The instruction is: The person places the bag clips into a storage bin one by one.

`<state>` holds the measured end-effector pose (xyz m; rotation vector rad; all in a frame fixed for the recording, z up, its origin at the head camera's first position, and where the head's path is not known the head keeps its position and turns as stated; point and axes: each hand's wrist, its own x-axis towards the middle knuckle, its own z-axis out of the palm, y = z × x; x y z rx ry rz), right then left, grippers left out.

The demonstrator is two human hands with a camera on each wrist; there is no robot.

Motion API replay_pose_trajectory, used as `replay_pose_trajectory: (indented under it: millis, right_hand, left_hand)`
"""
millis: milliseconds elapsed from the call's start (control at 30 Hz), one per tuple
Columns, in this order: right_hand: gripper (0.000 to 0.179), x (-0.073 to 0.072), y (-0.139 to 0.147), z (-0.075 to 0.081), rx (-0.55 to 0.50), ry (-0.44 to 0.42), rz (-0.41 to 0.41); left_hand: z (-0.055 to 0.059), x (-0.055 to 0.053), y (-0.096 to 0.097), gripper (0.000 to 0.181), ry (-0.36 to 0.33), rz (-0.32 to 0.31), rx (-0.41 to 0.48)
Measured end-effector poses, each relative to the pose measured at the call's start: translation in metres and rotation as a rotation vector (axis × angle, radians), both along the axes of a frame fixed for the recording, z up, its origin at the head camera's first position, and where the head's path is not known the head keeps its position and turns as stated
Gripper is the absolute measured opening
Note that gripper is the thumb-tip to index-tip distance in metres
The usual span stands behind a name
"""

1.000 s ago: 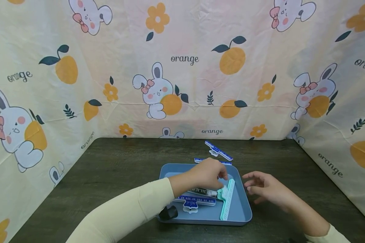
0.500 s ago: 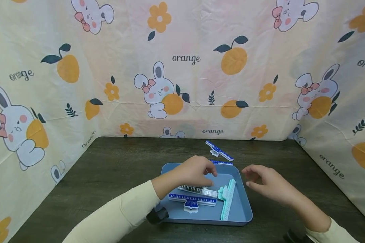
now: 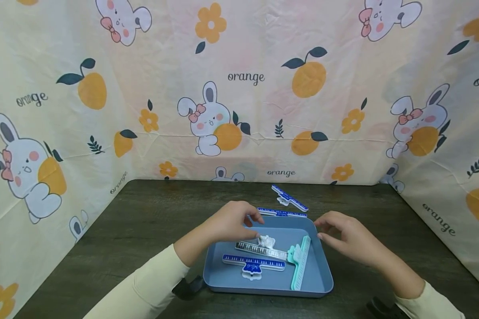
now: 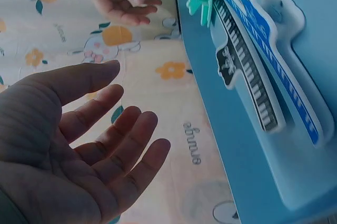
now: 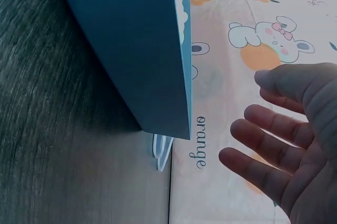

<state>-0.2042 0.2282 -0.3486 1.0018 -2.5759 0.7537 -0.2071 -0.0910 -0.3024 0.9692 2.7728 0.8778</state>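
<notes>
My left hand (image 3: 232,221) hovers over the back left part of a blue tray (image 3: 275,283), fingers relaxed and holding nothing. In the left wrist view its fingers are spread apart. My right hand (image 3: 345,232) hangs loosely by the tray's right rim, also holding nothing. Inside the tray lie a black-and-white clip (image 3: 261,250) with a piano-key pattern, a blue clip (image 3: 253,263) in front of it, and a mint green clip (image 3: 300,263) at the right. In the left wrist view the black-and-white clip (image 4: 250,71) and the blue clip (image 4: 279,60) lie side by side.
Behind the tray, one blue clip (image 3: 283,213) lies along the back rim and another blue clip (image 3: 289,198) lies slanted farther back on the dark wooden table (image 3: 163,204). A patterned cloth (image 3: 255,106) hangs round the back and sides.
My left hand has moved left across the tray, uncovering the black-and-white clip and the nearer blue clip behind the tray. My right hand has shifted slightly toward the tray's rim.
</notes>
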Motion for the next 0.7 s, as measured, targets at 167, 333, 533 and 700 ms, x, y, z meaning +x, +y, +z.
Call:
replay_pose_trajectory:
  millis: [167,333,533,700]
  right_hand:
    - [0.028,-0.004,-0.002,-0.002,0.027,0.031,0.017]
    - [0.028,-0.011,-0.007,0.003,0.049,0.151,0.081]
    - [0.03,-0.017,-0.013,0.007,0.058,0.181,0.09]
    - [0.032,-0.023,-0.014,0.008,0.081,0.146,0.082]
  left_hand:
    - [-0.003,0.002,-0.015,0.018,0.052,0.05,0.011]
    - [-0.007,0.002,-0.029,0.017,0.085,0.119,0.023]
    - [-0.013,0.003,-0.043,0.015,0.077,0.224,0.057]
    - [-0.02,0.004,-0.055,0.013,0.058,0.314,0.107]
